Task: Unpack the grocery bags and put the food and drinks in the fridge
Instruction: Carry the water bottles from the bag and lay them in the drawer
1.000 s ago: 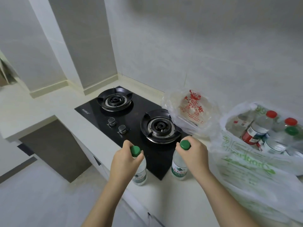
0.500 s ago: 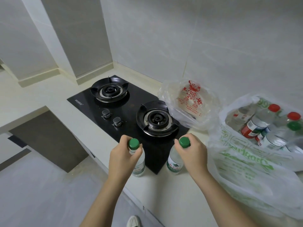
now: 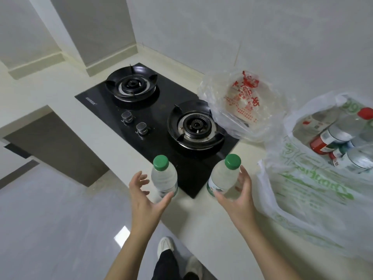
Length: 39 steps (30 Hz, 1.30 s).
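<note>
Now, bag [image 3: 306,190] right of hob [image 3: 161,120] holding red-labelled bottles [image 3: 323,142], left hand [image 3: 145,201], right hand [image 3: 239,200] fingers [image 3: 245,176] releasing, spreading off green-capped bottles [image 3: 164,178] gripped earlier.

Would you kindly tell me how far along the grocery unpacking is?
Done: two green-capped bottles stand on the counter. In hand: nothing; left hand and right hand are open beside them. Left: more bottles lie in the green-printed bag; no fridge in view.

txt: none legible | clear bag [image 3: 242,110] red print | white bag [image 3: 302,188] green print, blurred
</note>
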### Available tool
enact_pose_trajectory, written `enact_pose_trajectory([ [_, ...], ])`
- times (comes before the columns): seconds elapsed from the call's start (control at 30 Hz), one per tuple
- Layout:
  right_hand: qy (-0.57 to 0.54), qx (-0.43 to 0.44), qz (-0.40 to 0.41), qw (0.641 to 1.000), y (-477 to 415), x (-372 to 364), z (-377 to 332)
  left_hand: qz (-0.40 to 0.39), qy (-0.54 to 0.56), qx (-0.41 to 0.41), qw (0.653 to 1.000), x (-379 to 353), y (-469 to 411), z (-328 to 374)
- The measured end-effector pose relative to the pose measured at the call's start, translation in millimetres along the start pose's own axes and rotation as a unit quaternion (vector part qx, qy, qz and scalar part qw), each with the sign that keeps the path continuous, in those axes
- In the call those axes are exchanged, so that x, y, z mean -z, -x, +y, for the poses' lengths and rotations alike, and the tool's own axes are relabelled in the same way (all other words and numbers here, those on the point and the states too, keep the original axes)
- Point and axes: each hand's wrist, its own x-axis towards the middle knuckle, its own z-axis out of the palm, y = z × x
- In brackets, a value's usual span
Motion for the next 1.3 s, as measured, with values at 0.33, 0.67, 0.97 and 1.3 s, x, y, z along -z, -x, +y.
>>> enact_pose_trajectory([
  [0.33,-0.031,-0.027,0.002,0.999,-12,-17,42,-0.045,0.051,0.043,0.997,-36,-4,-24],
  [0.67,0.078,0.007,0.034,0.996,-23,-38,53,-0.023,0.000,0.105,0.994,-55,-16,-49],
  [0.97,0.027,-0.027,0.007,0.999,-23,-32,47,-0.037,0.010,0.118,0.992,-48,-17,-35],
  [1.3,-0.092,0.003,-0.055,0.994,-15,-20,-38,-0.029,0.186,0.078,0.979,-11,-3,59],
])
